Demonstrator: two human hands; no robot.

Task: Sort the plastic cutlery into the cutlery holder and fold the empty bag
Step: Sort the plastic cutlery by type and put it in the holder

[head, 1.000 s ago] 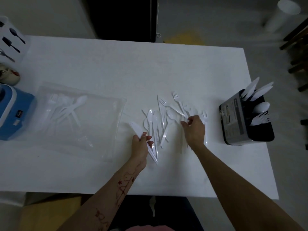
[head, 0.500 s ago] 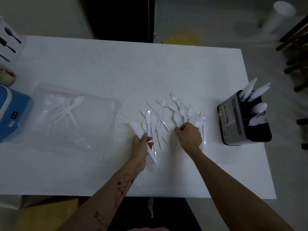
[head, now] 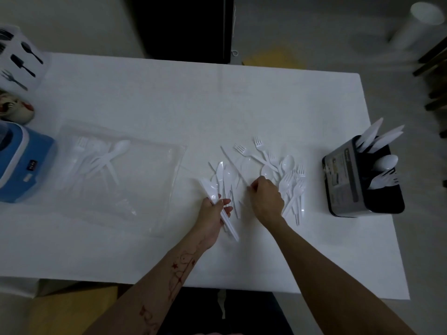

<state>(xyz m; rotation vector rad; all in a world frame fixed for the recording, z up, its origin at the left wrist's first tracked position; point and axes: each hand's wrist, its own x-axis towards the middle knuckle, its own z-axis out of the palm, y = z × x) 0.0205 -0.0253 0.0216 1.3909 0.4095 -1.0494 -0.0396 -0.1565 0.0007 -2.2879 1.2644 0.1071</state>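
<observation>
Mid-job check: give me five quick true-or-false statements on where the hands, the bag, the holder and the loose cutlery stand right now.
1. The left hand holds a bundle of white knives. True.
2. The clear bag is empty. False: several pieces of cutlery still lie inside it.
3. The cutlery holder stands near the table's right edge and already has knives, spoons and forks in it. True.
4. The right hand is reaching into the holder. False: it is closed over the loose pile on the table.
5. The bag lies to the right of the pile. False: it lies to the left, beside a blue box.
</observation>
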